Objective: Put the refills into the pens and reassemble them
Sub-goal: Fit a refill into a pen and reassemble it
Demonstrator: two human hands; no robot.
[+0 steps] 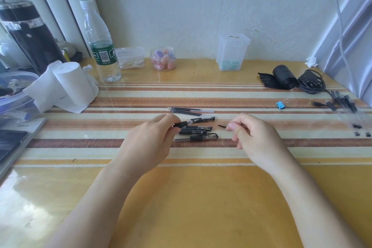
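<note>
Several thin refills [189, 110] lie side by side on the striped tablecloth, just beyond my hands. My left hand [149, 143] grips a clear pen barrel with a black grip [196, 121] by its grip end, the barrel pointing right. Below it lie a black cap [198, 127], a second dark pen part [193, 132] and a whole pen with a black grip [196, 138]. My right hand [253, 139] pinches a small dark pointed piece [222, 126] between thumb and forefinger, a short gap right of the barrel.
More clear pen barrels [346, 106] and small black caps [361, 130] lie at the right edge. A blue binder clip [280, 104], a black roll [283, 76], a water bottle [100, 46], tissue rolls [68, 84] and plastic containers [231, 54] stand behind.
</note>
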